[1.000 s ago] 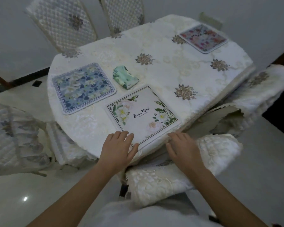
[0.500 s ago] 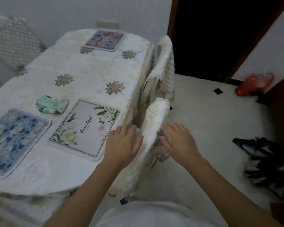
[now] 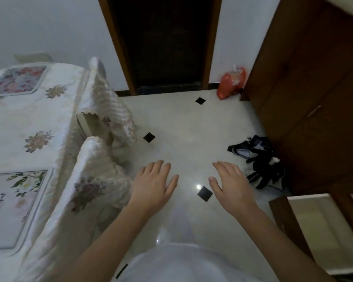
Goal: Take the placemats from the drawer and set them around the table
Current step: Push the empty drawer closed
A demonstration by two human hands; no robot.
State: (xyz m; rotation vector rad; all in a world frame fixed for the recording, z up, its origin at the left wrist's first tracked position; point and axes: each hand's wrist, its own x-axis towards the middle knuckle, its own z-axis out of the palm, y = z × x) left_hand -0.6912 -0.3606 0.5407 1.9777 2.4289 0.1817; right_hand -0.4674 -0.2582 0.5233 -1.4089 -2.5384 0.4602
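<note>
The left hand (image 3: pixel 153 185) and right hand (image 3: pixel 231 185) hold nothing, fingers (image 3: pixel 158 166) straight and apart, and a foot could trip on the dark cloth (image 3: pixel 259 161) on the floor (image 3: pixel 192 123)

Pale tiled floor (image 3: pixel 192 123), dark doorway (image 3: pixel 163 41)

The scene is seen from one head-worn camera, pointed forward and steeply down at the floor (image 3: pixel 192 123), with the table (image 3: pixel 18 119) caught close at the left edge

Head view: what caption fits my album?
Left hand and right hand open above the floor; white mat and pink mat lie on the table.
</note>
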